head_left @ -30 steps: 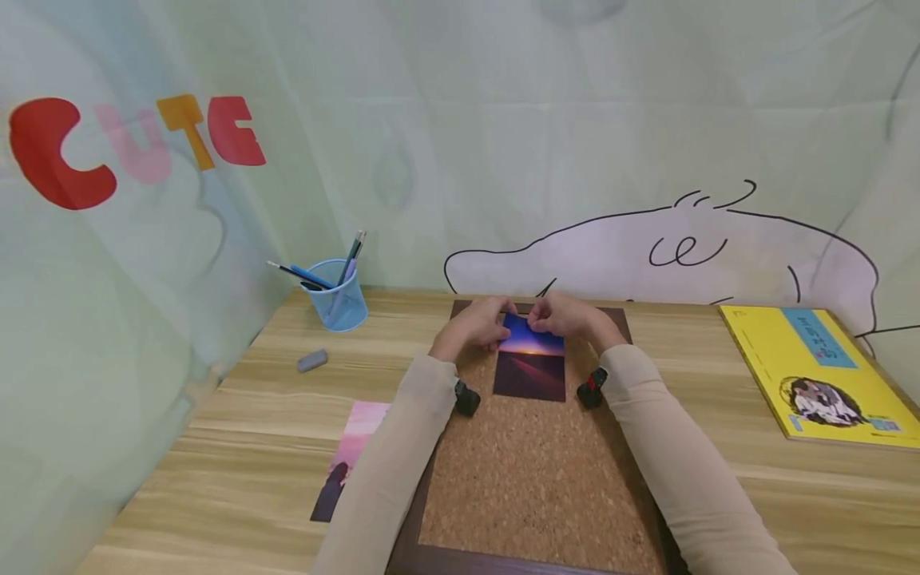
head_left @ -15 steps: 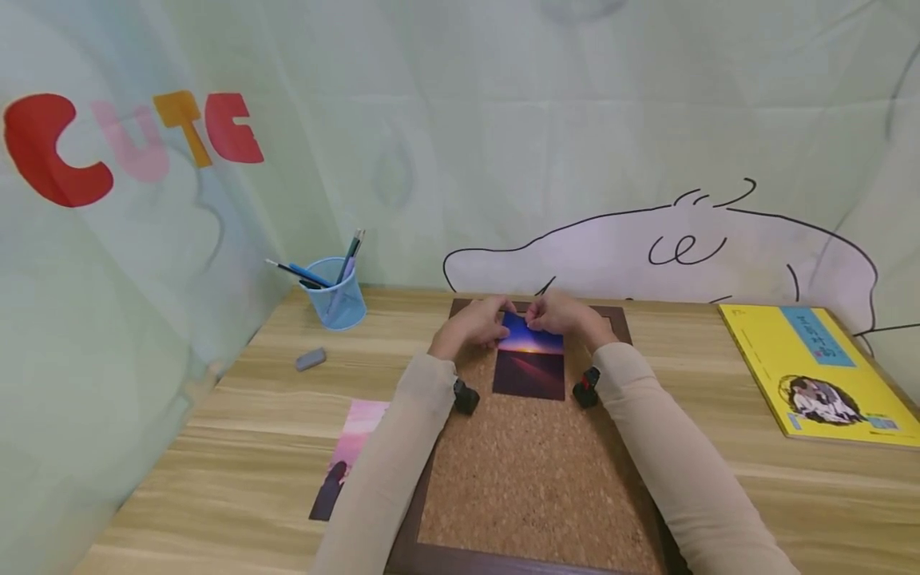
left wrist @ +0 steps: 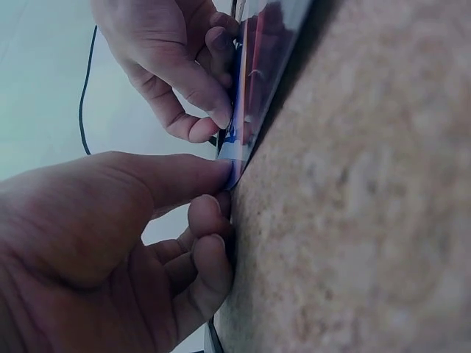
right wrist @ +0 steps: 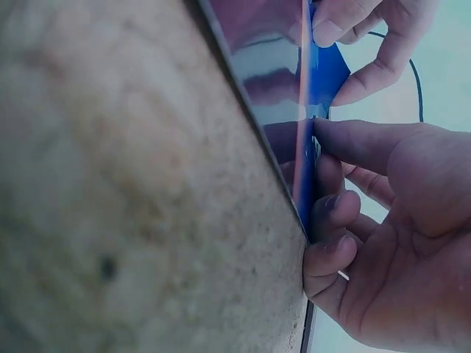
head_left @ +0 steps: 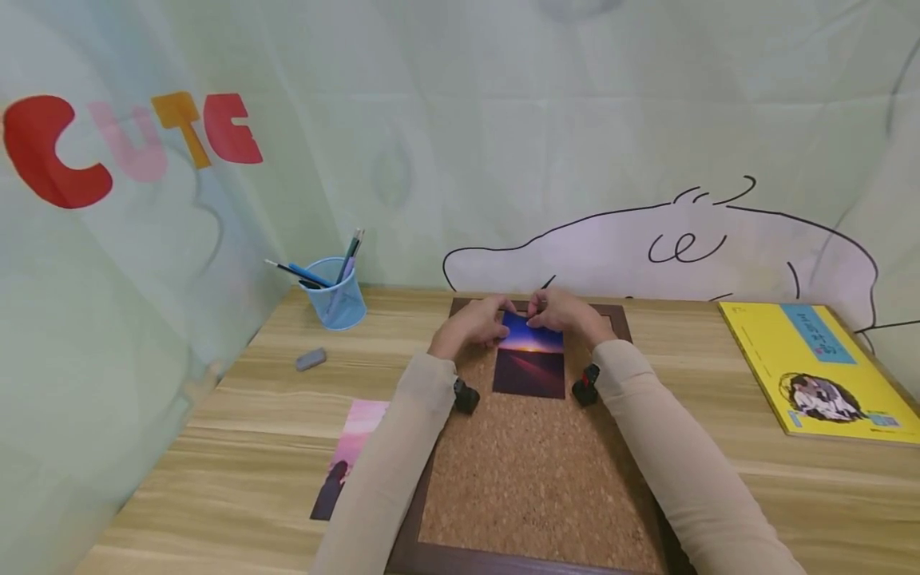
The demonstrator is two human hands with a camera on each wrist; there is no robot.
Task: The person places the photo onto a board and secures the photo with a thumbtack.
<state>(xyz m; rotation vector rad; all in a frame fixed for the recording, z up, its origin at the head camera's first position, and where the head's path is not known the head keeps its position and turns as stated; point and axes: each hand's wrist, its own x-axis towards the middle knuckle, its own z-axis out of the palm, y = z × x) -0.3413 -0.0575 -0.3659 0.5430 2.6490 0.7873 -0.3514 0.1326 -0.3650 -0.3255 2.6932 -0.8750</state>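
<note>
A photo print (head_left: pixel 530 369) of a purple-blue sunset lies near the far end of a cork board (head_left: pixel 539 479) with a dark brown frame. At its upper left corner my left hand (head_left: pixel 469 326) pinches the print, thumb on its face. My right hand (head_left: pixel 564 311) holds the top edge farther right; in the right wrist view its thumb (right wrist: pixel 360 143) presses the glossy blue edge and its other fingers curl beside it. Whether a small item sits between those fingertips I cannot tell. The wrist views show the print's top edge close to both hands' fingertips.
A pink photo print (head_left: pixel 359 431) lies left of the board, partly hidden by the left sleeve. Behind it are a grey eraser (head_left: pixel 311 359) and a blue mesh cup (head_left: pixel 338 299) with pens. A yellow book (head_left: pixel 819 375) lies at the right. A printed curtain hangs behind the table.
The fingers of my right hand have shifted slightly at the print's top edge, the index finger lifting a little. My left hand and the print stay where they were.
</note>
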